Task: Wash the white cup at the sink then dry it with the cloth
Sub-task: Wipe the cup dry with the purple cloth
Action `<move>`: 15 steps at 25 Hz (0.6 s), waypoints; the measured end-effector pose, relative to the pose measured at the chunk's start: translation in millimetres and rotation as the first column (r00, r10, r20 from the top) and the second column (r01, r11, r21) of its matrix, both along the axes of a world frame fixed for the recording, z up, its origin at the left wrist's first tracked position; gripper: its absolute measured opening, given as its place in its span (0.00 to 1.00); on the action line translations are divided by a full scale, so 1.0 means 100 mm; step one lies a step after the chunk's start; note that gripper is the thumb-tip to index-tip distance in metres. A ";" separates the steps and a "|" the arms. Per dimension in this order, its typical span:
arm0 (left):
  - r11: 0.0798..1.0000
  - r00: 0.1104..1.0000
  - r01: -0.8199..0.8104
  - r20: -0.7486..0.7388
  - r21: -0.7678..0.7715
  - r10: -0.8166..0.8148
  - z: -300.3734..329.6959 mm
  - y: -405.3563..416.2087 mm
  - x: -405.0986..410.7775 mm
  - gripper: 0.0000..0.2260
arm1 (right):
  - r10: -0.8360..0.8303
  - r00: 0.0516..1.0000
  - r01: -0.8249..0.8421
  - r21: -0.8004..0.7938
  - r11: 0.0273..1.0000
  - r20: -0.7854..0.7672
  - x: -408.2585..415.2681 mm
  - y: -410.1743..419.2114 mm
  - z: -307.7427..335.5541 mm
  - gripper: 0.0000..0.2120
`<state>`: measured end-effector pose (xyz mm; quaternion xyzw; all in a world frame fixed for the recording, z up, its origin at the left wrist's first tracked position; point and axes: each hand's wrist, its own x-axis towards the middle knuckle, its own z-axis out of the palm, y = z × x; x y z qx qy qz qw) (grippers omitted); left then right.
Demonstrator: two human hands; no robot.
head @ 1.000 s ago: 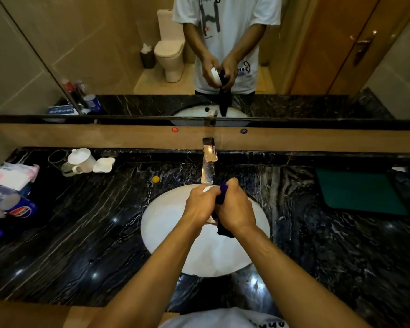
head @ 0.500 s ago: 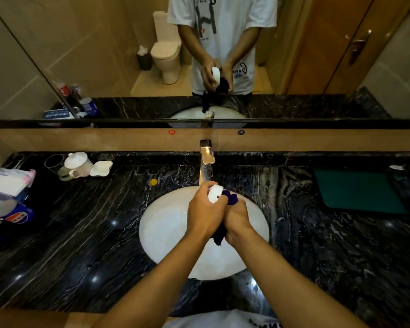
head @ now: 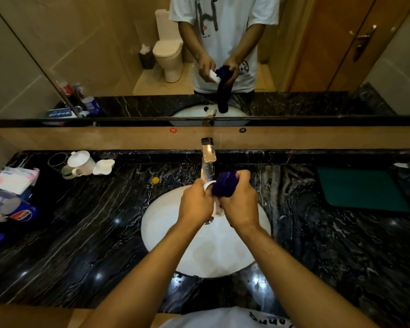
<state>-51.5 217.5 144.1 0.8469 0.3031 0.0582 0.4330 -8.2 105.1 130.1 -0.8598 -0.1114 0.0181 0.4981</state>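
Over the white sink basin (head: 166, 223) I hold the white cup (head: 208, 185) in my left hand (head: 195, 201); only its rim shows past my fingers. My right hand (head: 240, 204) grips a bunched dark purple cloth (head: 224, 183) and presses it against the cup's mouth. Both hands touch, just in front of the chrome faucet (head: 208, 159). The mirror above shows the cup on its side and the cloth hanging down from my right hand.
Black marble counter (head: 81, 233) surrounds the basin. At the back left stand a lidded white mug (head: 81, 162) and a white dish (head: 103, 166). Tissue packs and a bottle (head: 12, 204) lie at the far left. A green mat (head: 362, 188) lies at the right.
My right hand has turned and bunched the cloth up on top, at the cup's mouth. The cup shows less now than half a second ago, only its rim.
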 end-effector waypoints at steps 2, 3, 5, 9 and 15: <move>0.999 0.999 -0.032 0.021 0.001 0.032 -0.01 -0.07 0.00 0.09 | -0.117 0.986 0.129 0.099 0.987 -0.115 -0.07 0.01 -0.04 0.33; 0.999 0.998 -0.046 0.033 -0.011 0.046 -0.01 -0.10 0.00 0.09 | -0.169 0.972 0.193 0.143 0.971 -0.166 -0.11 0.00 -0.06 0.33; 0.994 0.992 -0.107 0.059 -0.035 0.109 -0.03 -0.17 -0.03 0.08 | -0.256 0.917 0.327 0.210 0.921 -0.306 -0.15 0.01 -0.10 0.32; 0.926 0.934 -0.286 0.146 -0.245 0.327 0.01 -0.37 -0.04 0.02 | -0.203 0.709 0.542 0.339 0.769 -0.675 -0.23 0.21 -0.14 0.27; 0.957 0.984 -0.084 0.129 -0.278 0.124 0.01 -0.25 -0.10 0.07 | -0.213 0.752 0.518 0.361 0.775 -0.623 -0.16 0.12 -0.14 0.23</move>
